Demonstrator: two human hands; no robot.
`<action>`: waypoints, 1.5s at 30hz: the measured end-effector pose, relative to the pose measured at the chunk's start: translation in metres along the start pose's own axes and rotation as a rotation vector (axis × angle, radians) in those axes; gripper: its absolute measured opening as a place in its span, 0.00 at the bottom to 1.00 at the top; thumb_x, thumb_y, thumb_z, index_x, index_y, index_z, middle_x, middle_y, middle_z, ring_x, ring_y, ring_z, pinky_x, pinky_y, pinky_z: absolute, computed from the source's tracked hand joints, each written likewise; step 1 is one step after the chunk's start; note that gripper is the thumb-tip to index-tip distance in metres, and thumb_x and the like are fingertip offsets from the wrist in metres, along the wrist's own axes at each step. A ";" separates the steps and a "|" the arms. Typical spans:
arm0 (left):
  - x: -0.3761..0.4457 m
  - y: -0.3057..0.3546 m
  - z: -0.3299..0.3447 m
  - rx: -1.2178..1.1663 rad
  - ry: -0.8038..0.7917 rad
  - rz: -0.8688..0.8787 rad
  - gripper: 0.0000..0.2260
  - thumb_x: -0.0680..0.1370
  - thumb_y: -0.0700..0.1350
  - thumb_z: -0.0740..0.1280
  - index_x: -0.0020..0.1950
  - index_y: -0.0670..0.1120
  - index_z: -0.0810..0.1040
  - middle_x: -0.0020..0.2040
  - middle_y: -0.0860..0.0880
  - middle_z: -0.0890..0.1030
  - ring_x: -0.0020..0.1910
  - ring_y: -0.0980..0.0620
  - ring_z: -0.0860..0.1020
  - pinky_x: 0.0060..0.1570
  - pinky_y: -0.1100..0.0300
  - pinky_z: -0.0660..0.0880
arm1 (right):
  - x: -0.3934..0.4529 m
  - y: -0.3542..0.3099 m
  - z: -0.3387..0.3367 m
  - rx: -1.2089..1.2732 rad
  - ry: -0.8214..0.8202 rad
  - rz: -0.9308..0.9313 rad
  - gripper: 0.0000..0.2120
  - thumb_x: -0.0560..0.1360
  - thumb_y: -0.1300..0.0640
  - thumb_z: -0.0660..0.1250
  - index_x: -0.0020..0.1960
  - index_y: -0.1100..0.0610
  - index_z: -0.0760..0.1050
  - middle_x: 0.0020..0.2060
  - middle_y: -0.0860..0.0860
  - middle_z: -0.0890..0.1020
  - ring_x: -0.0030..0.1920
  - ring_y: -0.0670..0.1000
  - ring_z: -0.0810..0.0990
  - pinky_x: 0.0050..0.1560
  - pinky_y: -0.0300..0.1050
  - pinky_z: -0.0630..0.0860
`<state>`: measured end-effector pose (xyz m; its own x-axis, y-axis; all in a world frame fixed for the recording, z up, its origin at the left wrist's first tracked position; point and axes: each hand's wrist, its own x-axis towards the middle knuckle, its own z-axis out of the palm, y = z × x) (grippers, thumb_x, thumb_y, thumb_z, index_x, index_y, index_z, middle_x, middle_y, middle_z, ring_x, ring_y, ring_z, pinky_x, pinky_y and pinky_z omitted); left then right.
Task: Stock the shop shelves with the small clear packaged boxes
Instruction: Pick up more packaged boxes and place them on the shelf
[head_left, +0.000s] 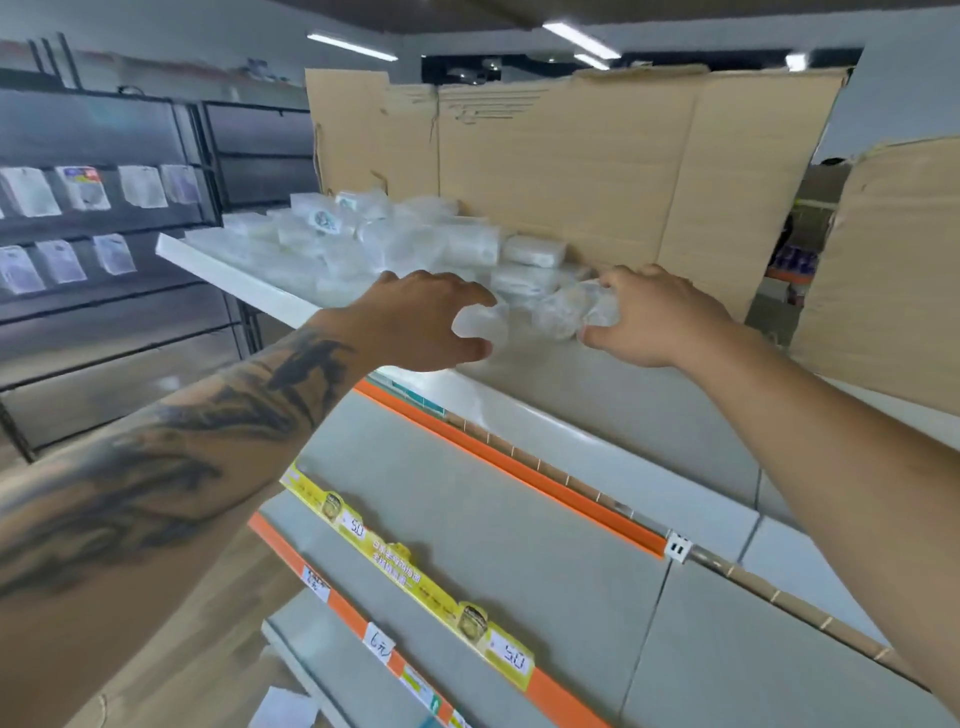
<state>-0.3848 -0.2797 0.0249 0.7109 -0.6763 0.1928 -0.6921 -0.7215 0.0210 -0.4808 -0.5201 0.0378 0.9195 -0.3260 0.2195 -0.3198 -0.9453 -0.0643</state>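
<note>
A heap of small clear packaged boxes lies on the white top shelf, in front of a cardboard sheet. My left hand reaches over the shelf edge, its fingers and thumb curled round one clear box. To its right, my right hand grips another clear box just above the shelf surface. Both held boxes are blurred and sit at the right end of the heap.
A tall cardboard sheet stands behind the heap, and another cardboard piece leans at the right. Lower shelves with orange rails and yellow price tags lie below. Dark wire racks with hanging packets stand at the left.
</note>
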 end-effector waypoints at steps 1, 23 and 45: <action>0.005 -0.003 0.002 0.011 -0.011 0.016 0.27 0.79 0.66 0.63 0.77 0.64 0.65 0.78 0.57 0.68 0.76 0.49 0.66 0.73 0.44 0.60 | 0.003 0.002 0.004 0.003 -0.015 0.002 0.39 0.69 0.31 0.69 0.76 0.42 0.64 0.71 0.54 0.71 0.69 0.62 0.72 0.66 0.57 0.72; 0.045 0.003 0.002 -0.357 0.049 0.431 0.31 0.73 0.64 0.73 0.73 0.57 0.72 0.65 0.53 0.72 0.64 0.51 0.74 0.67 0.53 0.70 | -0.039 -0.014 0.007 0.235 0.218 0.319 0.23 0.73 0.48 0.73 0.63 0.55 0.69 0.58 0.53 0.77 0.55 0.55 0.76 0.48 0.46 0.69; -0.077 0.233 0.006 -0.568 0.148 0.850 0.28 0.78 0.64 0.67 0.77 0.58 0.69 0.72 0.56 0.73 0.71 0.51 0.69 0.69 0.48 0.71 | -0.345 0.054 -0.019 0.262 0.734 0.601 0.25 0.72 0.54 0.75 0.66 0.53 0.72 0.65 0.46 0.76 0.53 0.47 0.77 0.49 0.39 0.71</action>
<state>-0.6002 -0.3964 0.0094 -0.0366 -0.8773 0.4786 -0.9428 0.1891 0.2744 -0.8197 -0.4588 -0.0227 0.2221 -0.7492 0.6240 -0.5452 -0.6260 -0.5576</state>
